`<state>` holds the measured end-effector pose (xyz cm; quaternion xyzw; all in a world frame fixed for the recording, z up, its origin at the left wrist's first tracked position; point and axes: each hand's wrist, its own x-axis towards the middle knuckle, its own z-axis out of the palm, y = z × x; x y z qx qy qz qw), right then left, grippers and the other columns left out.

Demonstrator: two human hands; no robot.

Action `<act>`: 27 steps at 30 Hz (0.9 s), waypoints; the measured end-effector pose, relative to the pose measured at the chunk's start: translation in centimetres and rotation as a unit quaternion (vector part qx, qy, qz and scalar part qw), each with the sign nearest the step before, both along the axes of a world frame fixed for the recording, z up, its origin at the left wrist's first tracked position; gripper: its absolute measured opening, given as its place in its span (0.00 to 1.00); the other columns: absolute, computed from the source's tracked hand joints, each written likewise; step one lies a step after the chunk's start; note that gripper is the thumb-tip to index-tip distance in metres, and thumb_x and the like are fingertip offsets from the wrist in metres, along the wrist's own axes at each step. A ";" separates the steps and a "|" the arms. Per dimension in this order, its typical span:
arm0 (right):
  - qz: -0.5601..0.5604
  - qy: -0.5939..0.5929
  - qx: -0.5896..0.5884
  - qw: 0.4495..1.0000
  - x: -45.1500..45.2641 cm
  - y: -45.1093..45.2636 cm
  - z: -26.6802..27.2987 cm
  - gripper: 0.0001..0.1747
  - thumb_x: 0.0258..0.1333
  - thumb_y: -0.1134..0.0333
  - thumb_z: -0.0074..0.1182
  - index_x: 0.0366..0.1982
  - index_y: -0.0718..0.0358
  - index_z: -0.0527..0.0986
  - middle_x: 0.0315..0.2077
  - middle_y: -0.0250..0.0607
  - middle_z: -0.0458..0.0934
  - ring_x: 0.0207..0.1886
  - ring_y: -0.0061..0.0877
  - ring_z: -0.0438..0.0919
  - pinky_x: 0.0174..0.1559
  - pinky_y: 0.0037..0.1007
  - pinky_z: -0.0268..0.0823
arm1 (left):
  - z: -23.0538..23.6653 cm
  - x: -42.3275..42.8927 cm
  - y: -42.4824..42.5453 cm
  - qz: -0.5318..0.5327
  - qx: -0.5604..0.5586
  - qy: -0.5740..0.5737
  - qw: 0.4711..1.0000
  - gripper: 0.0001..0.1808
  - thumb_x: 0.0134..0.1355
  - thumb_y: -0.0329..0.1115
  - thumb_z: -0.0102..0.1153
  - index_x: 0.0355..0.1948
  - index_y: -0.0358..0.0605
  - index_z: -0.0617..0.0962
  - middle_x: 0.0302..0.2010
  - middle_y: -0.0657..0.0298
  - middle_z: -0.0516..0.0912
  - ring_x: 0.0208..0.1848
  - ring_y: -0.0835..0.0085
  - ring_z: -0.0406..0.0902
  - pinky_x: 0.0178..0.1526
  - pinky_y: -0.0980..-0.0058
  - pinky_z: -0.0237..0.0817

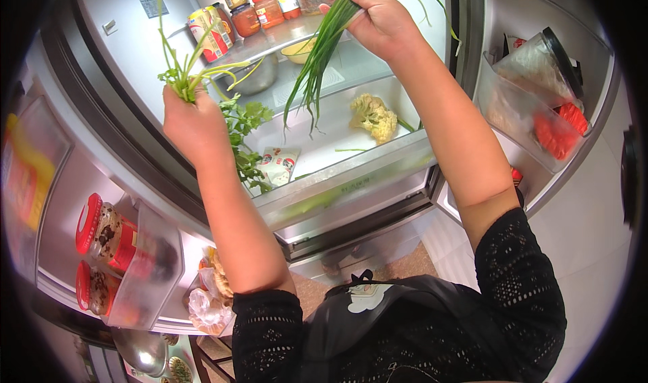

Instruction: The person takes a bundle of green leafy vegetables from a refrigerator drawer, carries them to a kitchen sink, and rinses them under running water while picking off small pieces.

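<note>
Before me stands a refrigerator with its doors open. My left hand [195, 120] is closed around the stems of a leafy bunch, probably celery or cilantro [248, 114], whose leaves hang into the pulled-out crisper drawer [334, 173]. Higher up at the right, my right hand [377, 21] grips a bunch of long green onions or chives [324, 49], their thin green ends dangling over the drawer. Inside the drawer lie a piece of cauliflower [374, 119] and a small printed packet [279, 164]. Part of the leafy bunch is hidden behind my left hand and forearm.
The shelf above holds a carton [210, 33], glass jars [245, 19], a metal bowl [255, 77] and a yellow bowl [299, 51]. Red-lidded jars [109, 231] stand in the left door bin [152, 266]. The right door bin [516, 112] holds a black-lidded container [539, 69] and red packaging [562, 130].
</note>
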<state>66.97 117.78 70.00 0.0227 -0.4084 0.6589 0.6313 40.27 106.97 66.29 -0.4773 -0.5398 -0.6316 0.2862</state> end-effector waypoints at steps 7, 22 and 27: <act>-0.106 -0.115 0.082 0.984 0.2 -1.8 0.4 0.10 0.73 0.71 0.45 0.49 0.67 0.72 0.43 0.43 0.76 0.51 0.33 0.79 0.62 0.43 0.73 | -0.3 0.2 0.1 -0.020 -0.027 -0.009 0.999 0.09 0.62 0.29 0.62 0.38 0.34 0.77 0.33 0.47 0.84 0.34 0.47 0.82 0.37 0.58 0.71; -0.229 -0.766 0.329 0.503 -4.5 -1.9 -6.9 0.11 0.58 0.78 0.53 0.44 0.65 0.75 0.33 0.46 0.82 0.39 0.38 0.81 0.42 0.39 0.72 | -1.7 2.9 -4.1 -0.109 0.002 -0.066 0.992 0.09 0.68 0.31 0.55 0.42 0.34 0.78 0.29 0.49 0.83 0.30 0.58 0.80 0.36 0.63 0.69; -0.191 -0.645 0.138 0.727 -5.1 -0.1 -6.5 0.15 0.58 0.76 0.59 0.48 0.65 0.74 0.34 0.40 0.81 0.34 0.24 0.82 0.36 0.30 0.75 | -4.2 2.3 -5.3 -0.172 -0.089 -0.141 0.971 0.11 0.69 0.33 0.53 0.42 0.32 0.79 0.26 0.56 0.81 0.28 0.72 0.75 0.35 0.70 0.67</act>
